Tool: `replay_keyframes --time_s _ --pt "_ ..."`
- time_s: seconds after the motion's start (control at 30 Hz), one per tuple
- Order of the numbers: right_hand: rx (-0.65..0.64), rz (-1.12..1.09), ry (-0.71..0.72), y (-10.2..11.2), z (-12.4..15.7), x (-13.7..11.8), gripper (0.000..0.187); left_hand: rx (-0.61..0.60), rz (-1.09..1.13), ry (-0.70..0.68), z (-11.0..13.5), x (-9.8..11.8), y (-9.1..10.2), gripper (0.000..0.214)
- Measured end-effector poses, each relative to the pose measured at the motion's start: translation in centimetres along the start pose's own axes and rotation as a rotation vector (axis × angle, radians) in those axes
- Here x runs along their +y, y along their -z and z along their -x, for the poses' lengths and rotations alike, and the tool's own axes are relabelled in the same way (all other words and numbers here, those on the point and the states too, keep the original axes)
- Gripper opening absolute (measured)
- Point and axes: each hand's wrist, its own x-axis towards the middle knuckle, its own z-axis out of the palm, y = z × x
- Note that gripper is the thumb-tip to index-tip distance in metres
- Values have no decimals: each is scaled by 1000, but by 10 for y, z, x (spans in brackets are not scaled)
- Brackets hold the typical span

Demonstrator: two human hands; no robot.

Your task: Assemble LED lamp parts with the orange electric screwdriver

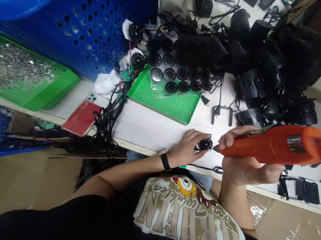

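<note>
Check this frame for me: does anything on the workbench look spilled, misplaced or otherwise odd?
Yes: a tangle of black wires spills over the front edge of the white table instead of lying on it. Beside it, a phone in a red case lies close to that edge, apart from the trays of parts.

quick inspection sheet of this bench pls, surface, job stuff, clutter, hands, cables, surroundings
surface: white table top, crowded along its far side
job's things: black round disc; orange electric screwdriver, its tip right by the disc
clutter: green pegboard tray holding black discs; green tray of small metal pieces; phone in a red case; heap of black housings
grippers: left hand holds the disc in its fingers; right hand grips the screwdriver
cables: black cords draped over the table edge
surroundings: blue perforated crate; cardboard below the table
</note>
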Motion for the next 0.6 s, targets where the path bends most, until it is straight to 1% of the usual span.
replay_keyframes --time_s 0.07,0.13,0.2,0.3,0.37,0.5,0.6 --pt "-12 35 25 2 2 0 67 -10 -2 17 0 1 0 41" --pt "-51 51 63 2 4 1 68 -12 0 26 0 1 0 42" --pt "-76 40 150 1 6 5 68 -12 1 30 0 0 0 43" --pt "-48 65 240 0 10 11 52 -15 10 21 1 -1 -1 45" --pt "-22 94 227 1 12 13 42 -10 17 6 1 -1 -1 45" --pt "7 81 224 2 14 14 35 -5 25 12 1 -1 0 44" --pt "48 102 241 0 13 16 34 -2 27 18 0 0 0 42"
